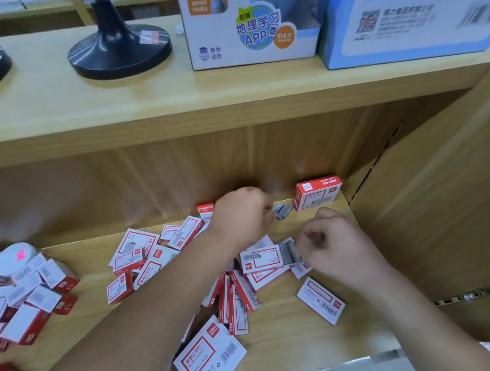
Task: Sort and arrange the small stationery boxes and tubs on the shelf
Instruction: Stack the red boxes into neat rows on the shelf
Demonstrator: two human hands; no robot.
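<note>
Several small red-and-white staple boxes lie scattered on the lower wooden shelf (284, 338). My right hand (334, 242) pinches a grey strip of staples (288, 251) at the open end of one staple box (260, 259). My left hand (241, 219) reaches further back with curled fingers that pinch a small grey piece (282, 211). A larger red box (317, 193) stands at the back right of the shelf. A bigger flat staple box (209, 361) lies at the front edge.
At the left lies another heap of staple boxes (23, 299) with a round white tub (15, 257) on it. The upper shelf (79, 112) carries a black stand base (119, 52), a globe carton (250, 18) and a blue carton (412, 7). A wooden side panel (452, 209) closes the right.
</note>
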